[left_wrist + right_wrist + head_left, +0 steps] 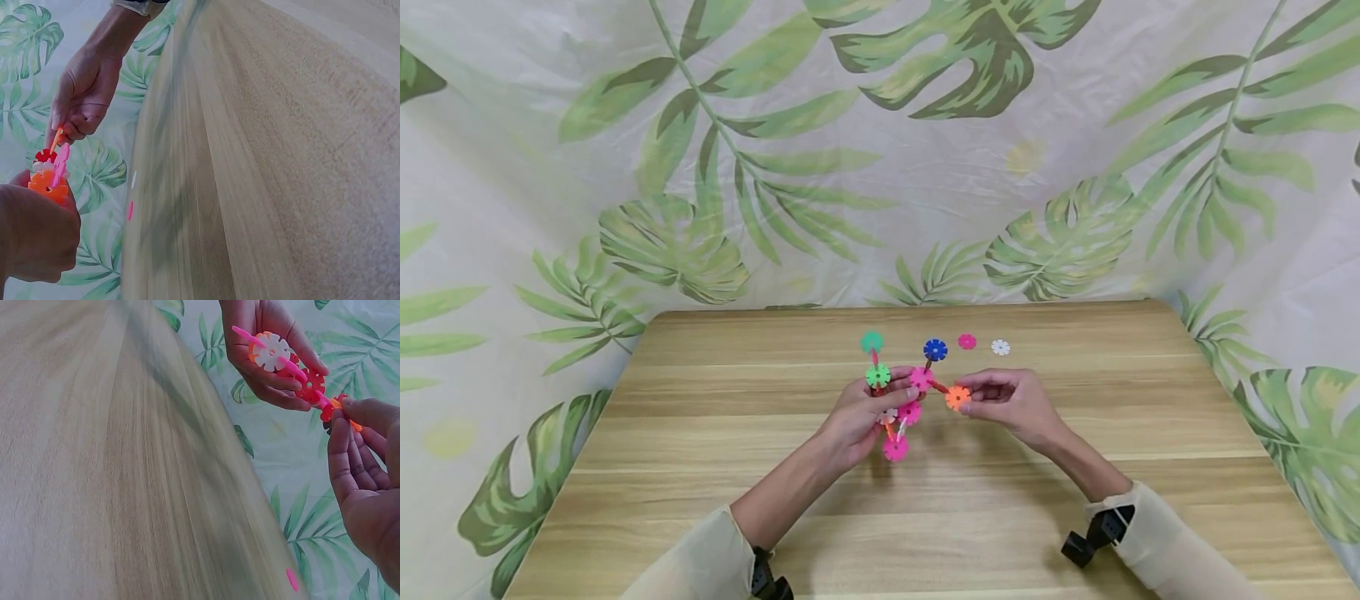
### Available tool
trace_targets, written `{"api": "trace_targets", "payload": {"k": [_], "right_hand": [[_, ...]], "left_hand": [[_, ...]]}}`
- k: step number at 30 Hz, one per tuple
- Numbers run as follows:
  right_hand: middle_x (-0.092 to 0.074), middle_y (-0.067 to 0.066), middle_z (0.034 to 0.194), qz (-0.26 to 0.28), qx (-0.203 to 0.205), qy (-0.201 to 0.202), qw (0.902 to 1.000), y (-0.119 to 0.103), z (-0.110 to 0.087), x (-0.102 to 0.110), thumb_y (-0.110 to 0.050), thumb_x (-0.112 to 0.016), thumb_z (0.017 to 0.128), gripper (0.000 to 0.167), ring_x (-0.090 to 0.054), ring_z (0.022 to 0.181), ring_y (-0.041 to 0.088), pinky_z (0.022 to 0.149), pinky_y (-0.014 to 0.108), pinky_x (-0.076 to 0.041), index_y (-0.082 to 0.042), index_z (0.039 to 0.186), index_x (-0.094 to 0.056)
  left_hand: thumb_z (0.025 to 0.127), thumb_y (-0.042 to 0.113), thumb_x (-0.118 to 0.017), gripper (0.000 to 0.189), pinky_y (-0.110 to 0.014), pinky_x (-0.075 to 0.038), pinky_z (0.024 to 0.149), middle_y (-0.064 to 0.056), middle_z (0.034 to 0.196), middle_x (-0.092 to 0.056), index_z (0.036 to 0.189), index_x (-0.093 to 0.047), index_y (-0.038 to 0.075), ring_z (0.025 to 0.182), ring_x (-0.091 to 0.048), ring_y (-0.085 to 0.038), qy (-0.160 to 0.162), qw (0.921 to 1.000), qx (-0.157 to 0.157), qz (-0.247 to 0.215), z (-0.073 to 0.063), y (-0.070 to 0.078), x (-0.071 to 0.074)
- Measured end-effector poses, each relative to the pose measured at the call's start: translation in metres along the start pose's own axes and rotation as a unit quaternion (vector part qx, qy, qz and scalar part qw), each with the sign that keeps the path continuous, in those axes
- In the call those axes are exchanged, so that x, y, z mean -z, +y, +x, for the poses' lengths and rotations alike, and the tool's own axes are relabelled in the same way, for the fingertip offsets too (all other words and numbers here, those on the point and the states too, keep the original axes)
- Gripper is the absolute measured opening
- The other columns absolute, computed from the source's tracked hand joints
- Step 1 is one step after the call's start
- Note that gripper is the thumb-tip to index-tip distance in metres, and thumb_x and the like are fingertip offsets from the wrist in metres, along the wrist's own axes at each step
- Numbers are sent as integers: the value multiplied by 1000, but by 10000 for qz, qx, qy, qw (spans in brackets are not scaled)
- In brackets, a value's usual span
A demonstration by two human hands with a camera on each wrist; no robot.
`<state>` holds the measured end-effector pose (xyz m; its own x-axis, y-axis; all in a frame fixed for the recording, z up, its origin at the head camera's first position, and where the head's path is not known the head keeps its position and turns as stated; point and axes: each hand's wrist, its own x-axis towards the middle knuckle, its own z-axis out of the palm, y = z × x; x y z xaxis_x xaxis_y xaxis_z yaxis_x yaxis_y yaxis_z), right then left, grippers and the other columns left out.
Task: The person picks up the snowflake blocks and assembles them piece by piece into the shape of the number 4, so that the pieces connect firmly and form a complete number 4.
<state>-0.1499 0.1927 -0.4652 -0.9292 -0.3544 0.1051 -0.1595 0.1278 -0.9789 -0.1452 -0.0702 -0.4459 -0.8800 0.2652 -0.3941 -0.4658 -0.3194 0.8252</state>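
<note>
My left hand (856,417) grips a linked build of notched plastic discs, its thumb laid across the middle of it. Two green discs (877,377) stick up on the left side, and a blue disc (935,350) rises on the right. Lower down are pink discs (896,448) joined by orange and white ones; a white disc (272,352) shows clearly in the right wrist view. At the build's right end, my right hand (1017,408) pinches an orange disc (957,397) between thumb and fingers. The left palm hides part of the build.
A loose pink disc (967,342) and a loose white disc (1001,347) lie near the back of the wooden table (685,467). Behind the table hangs a leaf-print cloth (925,167). Both wrists carry small black cameras (1101,533).
</note>
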Motion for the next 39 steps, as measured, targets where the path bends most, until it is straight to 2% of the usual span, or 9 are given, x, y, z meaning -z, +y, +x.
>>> {"api": "trace_targets", "payload": {"k": [8,13,21,30,35,39], "right_hand": [[-79,14,97,207,-101,26,9997,-1,0,-2,-2,-85,88,35,-77,83,19,77,46,-65,6,120,-76],[-80,12,100,182,-104,106,9997,-3,0,-4,-2,-86,86,32,-77,82,18,75,43,-66,4,117,-78],[-78,21,106,60,-148,316,9994,-3,0,-11,-2,-88,84,32,-76,81,14,70,27,-64,5,114,-79],[-78,21,107,-17,-182,340,9993,-2,0,-10,-2,-88,84,32,-75,79,15,67,25,-62,4,114,-79],[-78,20,107,45,-323,342,9989,-1,2,-12,-3,-88,84,32,-76,80,17,70,32,-65,4,114,-79],[-79,19,107,84,-378,421,9984,0,0,-11,-3,-88,84,32,-75,80,16,70,31,-64,3,114,-79]], "left_hand": [[99,2,-73,38,-32,-59,100,-13,127,-73,137,-68,2,114,-73,-20,101,9998,-43,187,1,-3,-3],[98,1,-74,36,-32,-59,98,-14,126,-75,134,-71,2,112,-74,-20,205,9993,-135,281,0,-5,-3],[96,0,-76,36,-31,-61,95,-16,125,-75,132,-72,0,108,-75,-19,276,9979,-386,433,1,-8,-1],[95,-1,-77,36,-29,-61,94,-14,123,-77,131,-73,2,108,-75,-19,367,9973,-410,488,1,-9,-3],[94,-1,-77,36,-29,-62,91,-14,122,-77,130,-73,1,105,-76,-19,398,9971,-433,490,2,-11,-3],[94,0,-78,36,-29,-62,89,-14,122,-77,130,-74,2,104,-76,-19,425,9971,-420,468,4,-13,-5]]}}
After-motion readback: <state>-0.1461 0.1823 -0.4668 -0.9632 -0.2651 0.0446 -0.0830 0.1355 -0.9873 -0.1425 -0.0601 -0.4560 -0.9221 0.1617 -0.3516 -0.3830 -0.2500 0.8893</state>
